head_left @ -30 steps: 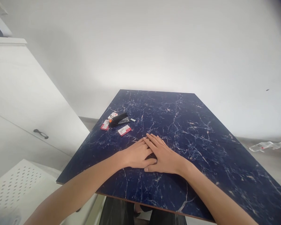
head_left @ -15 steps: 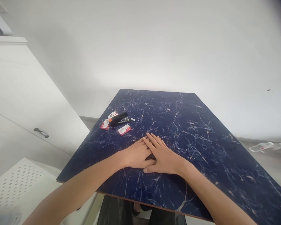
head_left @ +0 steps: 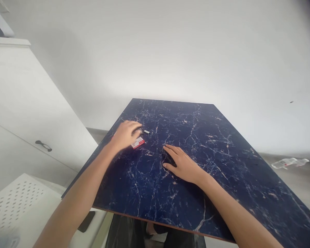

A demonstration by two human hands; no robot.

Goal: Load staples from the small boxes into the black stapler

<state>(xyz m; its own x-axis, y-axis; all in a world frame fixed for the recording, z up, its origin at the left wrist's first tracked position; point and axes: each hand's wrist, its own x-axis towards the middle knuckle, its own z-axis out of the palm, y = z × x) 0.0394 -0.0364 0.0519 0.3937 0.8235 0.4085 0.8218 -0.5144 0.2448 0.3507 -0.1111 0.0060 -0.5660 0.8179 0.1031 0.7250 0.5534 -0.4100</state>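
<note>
My left hand (head_left: 126, 133) is over the small items at the left of the blue marbled table (head_left: 196, 137). Its fingers and thumb are apart and curved around a dark object, mostly covered by the hand; whether they touch it I cannot tell. Just below the fingers lies a red-and-white card or flat packet (head_left: 138, 142). A small white piece (head_left: 146, 132) rests right of the fingertips. My right hand (head_left: 182, 163) lies on the tabletop near the middle, palm down, fingers stretched and thumb apart, holding nothing.
A white cabinet (head_left: 36, 103) with a dark handle (head_left: 43, 145) stands at the left. Below it is a white perforated surface (head_left: 18, 199) and a dark phone-like slab (head_left: 86, 221). Clear plastic bottles (head_left: 289, 163) lie beyond the table's right edge. A white wall (head_left: 170, 48) rises behind.
My hands were overlapped at the table's middle and are now apart. The left has moved forward and left onto the small items, hiding the black orange-ended object. My right stays near its place.
</note>
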